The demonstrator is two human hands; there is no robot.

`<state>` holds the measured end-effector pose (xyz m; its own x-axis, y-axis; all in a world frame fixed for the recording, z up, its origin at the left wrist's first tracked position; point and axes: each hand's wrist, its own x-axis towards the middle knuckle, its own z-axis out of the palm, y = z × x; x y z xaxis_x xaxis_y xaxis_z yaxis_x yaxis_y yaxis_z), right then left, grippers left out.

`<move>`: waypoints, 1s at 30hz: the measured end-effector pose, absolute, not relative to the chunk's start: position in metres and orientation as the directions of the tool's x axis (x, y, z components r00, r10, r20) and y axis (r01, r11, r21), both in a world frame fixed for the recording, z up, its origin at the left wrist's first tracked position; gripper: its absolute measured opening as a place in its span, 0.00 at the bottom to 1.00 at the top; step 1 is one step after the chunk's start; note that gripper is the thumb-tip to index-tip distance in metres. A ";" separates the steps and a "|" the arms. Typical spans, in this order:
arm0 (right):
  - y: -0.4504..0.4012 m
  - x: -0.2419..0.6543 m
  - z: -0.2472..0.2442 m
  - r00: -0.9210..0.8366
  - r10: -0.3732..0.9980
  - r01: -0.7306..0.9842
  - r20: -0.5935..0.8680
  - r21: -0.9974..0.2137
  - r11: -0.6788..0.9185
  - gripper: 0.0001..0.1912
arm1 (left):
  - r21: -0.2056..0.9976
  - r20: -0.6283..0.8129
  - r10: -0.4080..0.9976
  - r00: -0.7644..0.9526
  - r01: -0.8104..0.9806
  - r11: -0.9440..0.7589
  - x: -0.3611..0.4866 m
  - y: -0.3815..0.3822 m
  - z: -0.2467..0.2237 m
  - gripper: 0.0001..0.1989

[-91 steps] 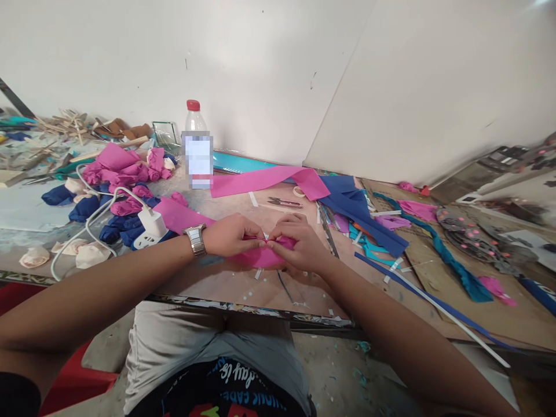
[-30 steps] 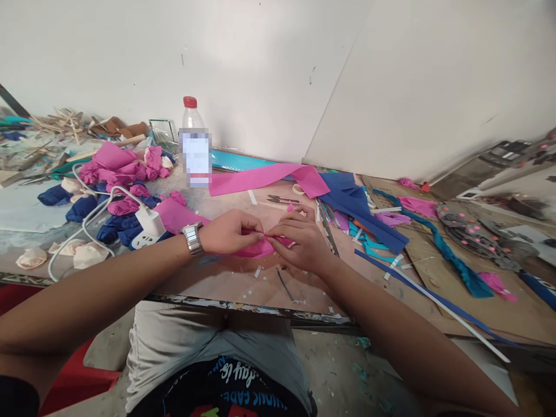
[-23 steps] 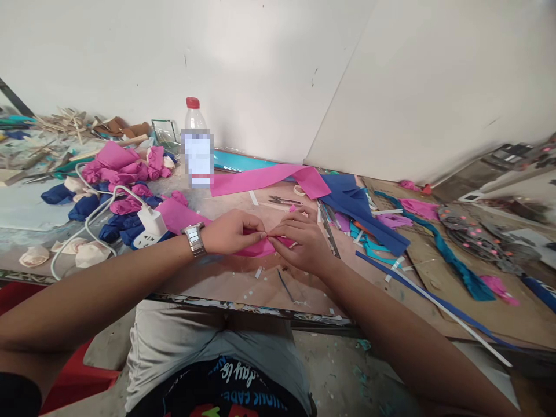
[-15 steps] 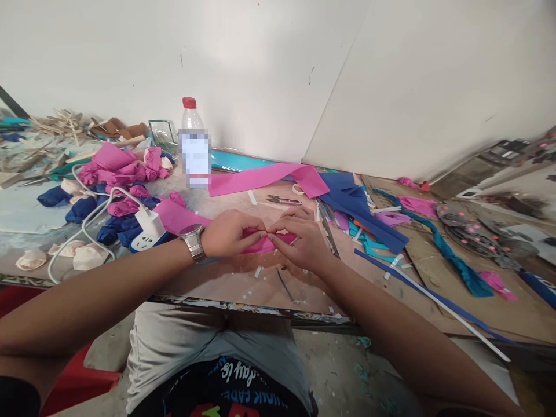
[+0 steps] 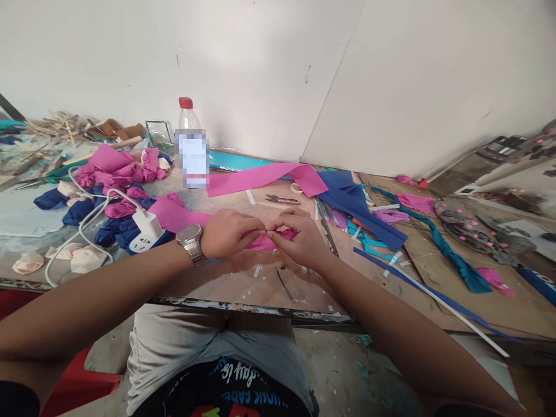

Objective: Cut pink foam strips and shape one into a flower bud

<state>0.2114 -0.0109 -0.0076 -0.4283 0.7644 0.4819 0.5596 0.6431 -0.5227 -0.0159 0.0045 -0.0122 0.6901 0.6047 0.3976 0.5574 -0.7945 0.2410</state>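
Observation:
Close together over the table, my left hand (image 5: 229, 233) and my right hand (image 5: 300, 236) pinch a pink fabric strip (image 5: 260, 242) between thumbs and fingers. Where the fingertips meet, the strip is bunched; part of it is hidden under the hands. More pink fabric (image 5: 174, 214) lies to the left of my left wrist, which wears a metal watch (image 5: 190, 238). Beyond my hands lie thread snips (image 5: 282, 200) and a ring-shaped roll of tape (image 5: 296, 188). Behind them a wide pink strip (image 5: 256, 178) is spread out, folded at its right end.
Rolled pink (image 5: 124, 162) and blue fabric pieces (image 5: 115, 229) crowd the left, beside a power strip (image 5: 145, 242) with a white charger and cable. A red-capped bottle (image 5: 189, 119) stands behind a phone (image 5: 194, 159). Blue fabric (image 5: 360, 208) and a thin white stick (image 5: 456, 315) lie to the right.
Both hands keep their pinch on the pink strip, with barely any movement of the fingers. The whole view has shifted slightly.

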 end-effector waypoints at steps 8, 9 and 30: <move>-0.011 0.211 -0.009 -0.451 0.772 0.538 0.447 -0.554 0.635 0.04 | 0.212 0.390 0.581 0.715 0.544 -0.812 -0.014 0.005 -0.016 0.16; -0.012 0.210 -0.009 -0.459 0.771 0.541 0.441 -0.550 0.636 0.04 | 0.204 0.395 0.575 0.716 0.542 -0.815 -0.014 0.005 -0.016 0.16; -0.008 0.218 -0.002 -0.571 0.742 0.423 0.352 -0.648 0.633 0.06 | 0.491 0.296 0.595 0.747 0.416 -0.766 -0.016 0.007 -0.009 0.16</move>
